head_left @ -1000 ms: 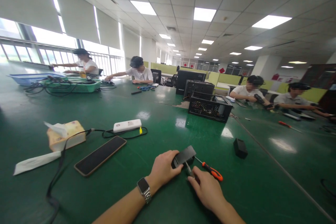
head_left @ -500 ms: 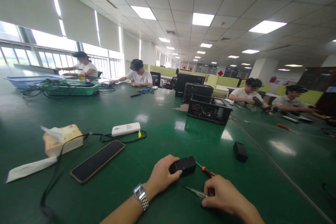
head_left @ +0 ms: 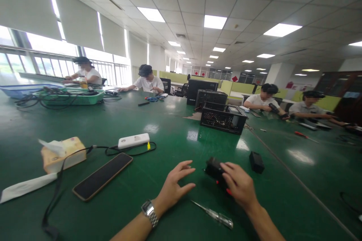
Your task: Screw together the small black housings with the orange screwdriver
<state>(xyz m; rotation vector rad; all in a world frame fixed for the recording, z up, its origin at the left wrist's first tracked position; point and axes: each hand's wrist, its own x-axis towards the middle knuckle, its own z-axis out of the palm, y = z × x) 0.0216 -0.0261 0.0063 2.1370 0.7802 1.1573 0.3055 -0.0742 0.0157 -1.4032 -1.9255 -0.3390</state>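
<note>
My right hand (head_left: pixel 240 182) grips a small black box-shaped block (head_left: pixel 214 167), blurred by motion. Under it, partly covered, lies a screwdriver with an orange-red and black handle (head_left: pixel 228 192). To the left of the block, my left hand (head_left: pixel 177 184) is empty, its fingers spread and apart from the block; a silver watch (head_left: pixel 149 212) is on that wrist. A screwdriver with a clear handle (head_left: pixel 217 216) rests on the green table (head_left: pixel 158 218) between my two forearms. Another black block (head_left: pixel 256 162) stands to the right of my right hand.
On the left lie a dark phone (head_left: pixel 103 177), a tissue pack (head_left: pixel 63 154) and a white power bank (head_left: pixel 134 140) with a black cable. An opened black computer case (head_left: pixel 222 120) stands ahead. Green basket (head_left: pixel 70 98) with cables is far left. Several people sit around the table.
The black block has passed from my left hand to my right. My left hand has opened. The clear-handled screwdriver, earlier in my right hand, now lies on the table.
</note>
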